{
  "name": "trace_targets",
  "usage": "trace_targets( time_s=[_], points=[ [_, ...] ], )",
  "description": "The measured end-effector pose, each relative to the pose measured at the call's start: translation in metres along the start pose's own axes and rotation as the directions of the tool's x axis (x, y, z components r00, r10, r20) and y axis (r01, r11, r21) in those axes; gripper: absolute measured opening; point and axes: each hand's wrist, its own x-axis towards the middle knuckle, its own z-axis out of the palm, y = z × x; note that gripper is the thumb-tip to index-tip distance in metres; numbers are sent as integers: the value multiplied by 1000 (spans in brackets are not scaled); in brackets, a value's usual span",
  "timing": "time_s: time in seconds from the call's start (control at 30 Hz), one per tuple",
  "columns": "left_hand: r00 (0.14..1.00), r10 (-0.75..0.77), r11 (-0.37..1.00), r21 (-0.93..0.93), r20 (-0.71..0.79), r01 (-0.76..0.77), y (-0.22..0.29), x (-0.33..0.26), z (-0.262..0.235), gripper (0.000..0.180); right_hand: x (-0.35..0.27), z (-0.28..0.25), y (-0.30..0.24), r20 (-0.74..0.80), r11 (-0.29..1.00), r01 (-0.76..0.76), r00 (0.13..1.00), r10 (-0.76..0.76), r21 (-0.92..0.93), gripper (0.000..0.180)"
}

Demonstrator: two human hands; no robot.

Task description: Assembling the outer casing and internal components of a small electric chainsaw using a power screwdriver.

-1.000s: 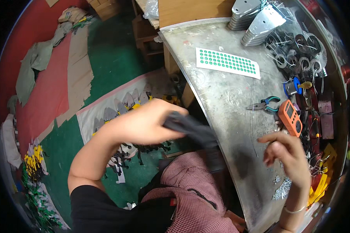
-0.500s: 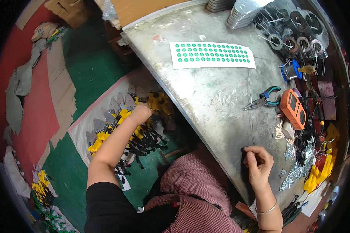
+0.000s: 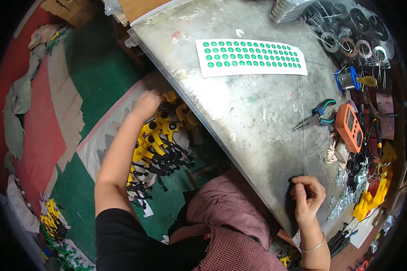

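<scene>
Below the table's left edge lies a heap of yellow plastic parts [image 3: 152, 135] with black cable ends [image 3: 165, 166], on a pale cloth [image 3: 91, 151]. My left hand [image 3: 148, 105] is closed at the far end of this heap; its fingers face away, so what they grip is hidden. My right hand [image 3: 309, 197] rests over the near part of the metal tabletop [image 3: 257, 135], thumb and forefinger curled together. Something small and dark shows by its fingertips, too unclear to name. A thin wire or line [image 3: 301, 135] runs across the tabletop toward this hand.
A white sheet of green round stickers [image 3: 253, 71] lies across the tabletop. To the right are pliers [image 3: 319, 116], an orange multimeter [image 3: 349, 128], a solder spool [image 3: 347, 80], ring-shaped coils [image 3: 348, 46], loose screws [image 3: 340, 203] and yellow parts [image 3: 371, 203]. Stacked clear trays [image 3: 287, 10] stand behind.
My left hand has moved away and to the left over the heap. The yellow parts there now lie turned, with fewer grey plates showing. The whole view has shifted slightly; my right hand keeps its pose.
</scene>
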Motion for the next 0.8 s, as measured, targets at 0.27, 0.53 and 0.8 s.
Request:
trace_targets(
  time_s=[0.27,0.53,0.8],
  points=[
    [936,-42,996,92,350,11,27,-47,169,21,1,-1,-4,11,999,34,999,-34,-14,7],
    [946,37,999,-5,321,-38,107,-75,283,26,-2,2,-2,-32,999,-1,999,0,-32,7],
    [847,45,995,-95,530,7,151,-83,354,28,-4,0,1,-49,999,12,999,-13,-35,9]
  ],
)
